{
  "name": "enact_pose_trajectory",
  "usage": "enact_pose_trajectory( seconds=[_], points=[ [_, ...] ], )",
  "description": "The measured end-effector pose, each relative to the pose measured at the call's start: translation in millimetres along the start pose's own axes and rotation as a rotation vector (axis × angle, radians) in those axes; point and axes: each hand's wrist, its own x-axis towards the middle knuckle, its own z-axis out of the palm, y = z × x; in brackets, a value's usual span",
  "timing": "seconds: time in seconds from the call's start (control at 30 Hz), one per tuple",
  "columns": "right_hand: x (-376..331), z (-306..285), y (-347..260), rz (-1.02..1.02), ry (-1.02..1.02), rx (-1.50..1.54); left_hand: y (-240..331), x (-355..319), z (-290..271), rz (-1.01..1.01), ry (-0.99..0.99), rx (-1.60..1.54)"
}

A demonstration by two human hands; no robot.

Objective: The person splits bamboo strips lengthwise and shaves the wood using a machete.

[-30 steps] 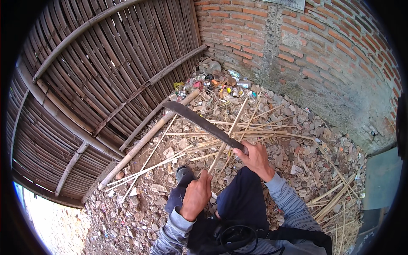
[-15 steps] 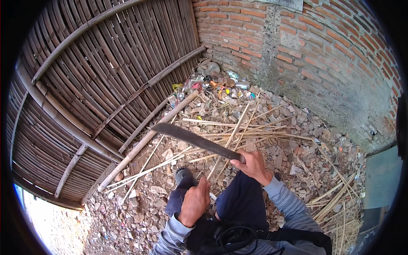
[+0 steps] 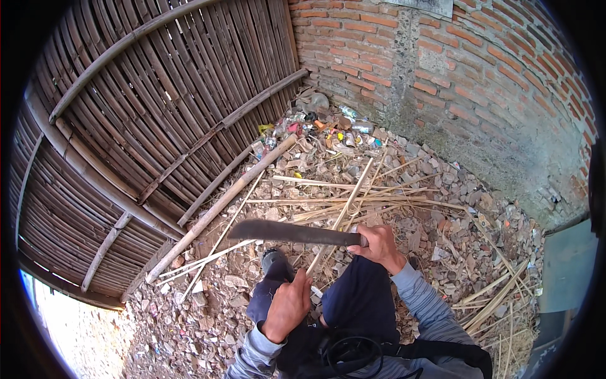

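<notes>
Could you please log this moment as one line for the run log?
right hand: grips machete, blade level | left hand: fisted on a thin bamboo strip | ground: bamboo strips, rubble

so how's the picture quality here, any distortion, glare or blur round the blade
Head view: strong fisheye bend, so the bamboo fence and brick wall curve toward a black rim; daylight is soft and even, with no hard shadows; a blown-out white patch sits at the lower left edge; the machete in the right hand looks slightly soft, the rubble reasonably sharp.
</notes>
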Motion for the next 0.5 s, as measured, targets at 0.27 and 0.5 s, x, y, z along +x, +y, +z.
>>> enact_pose_trajectory(
  seconds=[0.27,0.5],
  points=[
    [7,4,13,0.481,0.090,0.030,-11,5,1,0.021,-0.014,-0.015],
    [-14,-4,29,0.450,0.182,0.103,1,4,0,0.011,-0.086,-0.117]
  ],
)
